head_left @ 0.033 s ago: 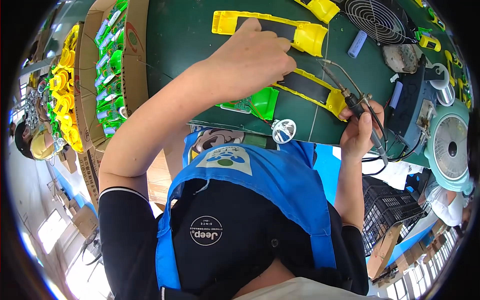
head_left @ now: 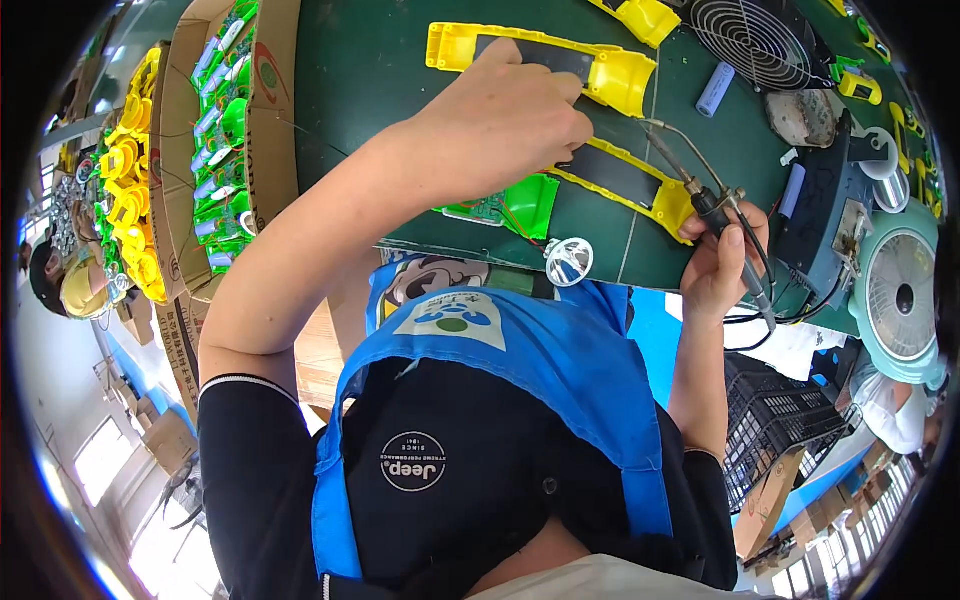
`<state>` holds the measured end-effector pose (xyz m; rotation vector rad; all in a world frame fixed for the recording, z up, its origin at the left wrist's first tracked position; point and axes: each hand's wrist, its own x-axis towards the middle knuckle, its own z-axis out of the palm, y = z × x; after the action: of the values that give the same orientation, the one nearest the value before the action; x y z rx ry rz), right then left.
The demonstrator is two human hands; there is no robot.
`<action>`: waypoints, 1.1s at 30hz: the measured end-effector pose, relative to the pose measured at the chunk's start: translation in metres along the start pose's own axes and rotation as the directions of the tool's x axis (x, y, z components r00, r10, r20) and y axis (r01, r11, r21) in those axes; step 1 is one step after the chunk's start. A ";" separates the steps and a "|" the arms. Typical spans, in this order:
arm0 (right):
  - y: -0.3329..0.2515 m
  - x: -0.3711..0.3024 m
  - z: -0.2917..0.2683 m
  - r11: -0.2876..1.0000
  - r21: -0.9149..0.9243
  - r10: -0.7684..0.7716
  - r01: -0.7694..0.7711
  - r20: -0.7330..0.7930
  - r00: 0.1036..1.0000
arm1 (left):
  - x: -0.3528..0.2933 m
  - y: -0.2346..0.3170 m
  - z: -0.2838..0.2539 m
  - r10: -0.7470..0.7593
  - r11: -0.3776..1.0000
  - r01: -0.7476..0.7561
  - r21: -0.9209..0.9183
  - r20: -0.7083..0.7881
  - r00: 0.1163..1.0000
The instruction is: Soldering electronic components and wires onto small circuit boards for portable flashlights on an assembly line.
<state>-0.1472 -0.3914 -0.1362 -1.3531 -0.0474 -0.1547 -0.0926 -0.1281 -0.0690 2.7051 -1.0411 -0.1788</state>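
My right hand [head_left: 722,265] is closed round a soldering iron [head_left: 712,212] with a thin curved metal tube along its shaft; its tip points up and left. A yellow plastic shell [head_left: 672,208] with a dark inside lies lengthwise beside that hand, its wide end close to my fingers. My left hand [head_left: 505,125] reaches across between this shell and a second yellow shell [head_left: 618,78]. Its fingers are curled, the fingertips hidden, so what they hold cannot be made out. Below the left wrist lies a green shell [head_left: 530,208] with a circuit board, wired to a round silver reflector [head_left: 568,262].
Cartons at the left hold rows of green shells [head_left: 222,150] and yellow parts [head_left: 130,205]. A black fan grille [head_left: 750,40], a cylindrical battery [head_left: 714,90], a dark box-shaped unit [head_left: 815,215] and a pale green fan [head_left: 900,300] stand at the right. A black crate [head_left: 780,410] is below.
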 end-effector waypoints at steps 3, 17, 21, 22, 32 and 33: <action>0.002 0.000 0.000 0.998 0.026 -0.056 0.057 -0.052 0.997 | -0.013 0.002 -0.008 -0.067 0.997 0.057 -0.043 -0.285 0.956; 0.016 0.002 0.052 0.982 -0.018 -0.187 0.186 -0.077 0.979 | -0.029 0.045 0.037 -0.113 0.956 -0.043 -0.291 -0.499 0.859; 0.014 -0.009 0.053 0.973 0.195 -0.129 0.121 0.029 0.991 | -0.014 0.057 0.041 -0.171 0.973 0.055 -0.224 -0.537 0.826; 0.014 -0.008 0.048 0.966 0.237 -0.105 0.103 -0.007 0.994 | -0.013 0.055 0.043 -0.149 0.985 0.077 -0.157 -0.518 0.842; -0.031 0.026 -0.022 0.957 0.042 0.276 -0.286 0.153 0.949 | 0.003 0.047 0.027 -0.167 0.984 0.175 0.025 -0.198 0.966; -0.033 0.030 -0.024 0.956 0.042 0.279 -0.289 0.155 0.948 | 0.005 0.048 0.025 -0.169 0.984 0.177 0.024 -0.195 0.966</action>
<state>-0.1238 -0.4244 -0.1061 -1.2900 0.0193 0.1894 -0.1242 -0.1702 -0.0806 2.7821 -0.7621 0.0748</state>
